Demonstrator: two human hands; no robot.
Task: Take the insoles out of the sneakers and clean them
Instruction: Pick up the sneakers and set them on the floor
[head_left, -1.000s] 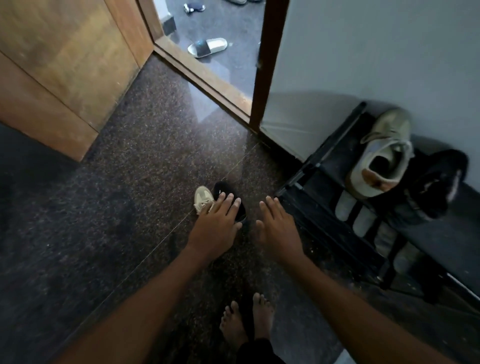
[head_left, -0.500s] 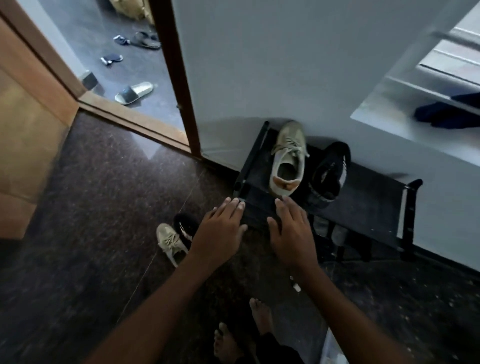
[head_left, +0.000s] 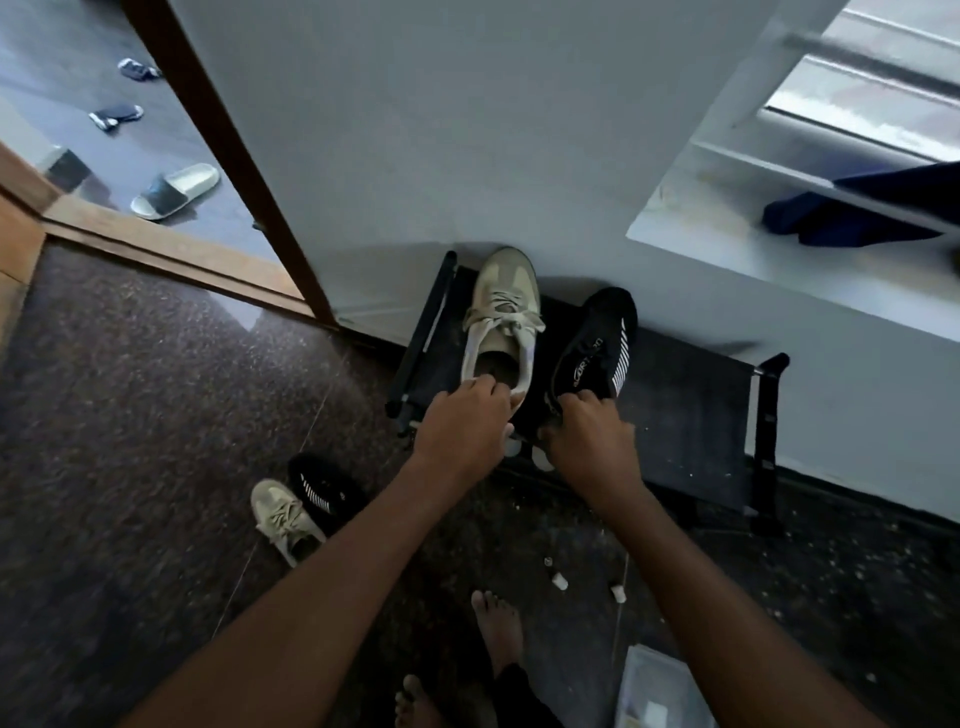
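A beige sneaker (head_left: 503, 317) and a black sneaker (head_left: 597, 345) stand side by side on top of a low black shoe rack (head_left: 691, 415) against the white wall. My left hand (head_left: 462, 421) grips the heel of the beige sneaker, fingers curled over its rim. My right hand (head_left: 587, 436) grips the heel of the black sneaker. On the dark floor to the left lie a second beige sneaker (head_left: 283, 517) and a second black sneaker (head_left: 324, 486), close together. No insole shows.
An open doorway with a wooden frame (head_left: 228, 156) is at the left, with slippers (head_left: 174, 189) outside. A white ledge (head_left: 727, 228) carries a dark blue cloth (head_left: 857, 213). My bare feet (head_left: 496, 629) stand below; small white bits and a clear box (head_left: 660, 691) lie on the floor.
My view swung right, from the floor sneakers to the rack. Both hands moved forward from open above the rack's edge and now grip the heels of the two sneakers on it.
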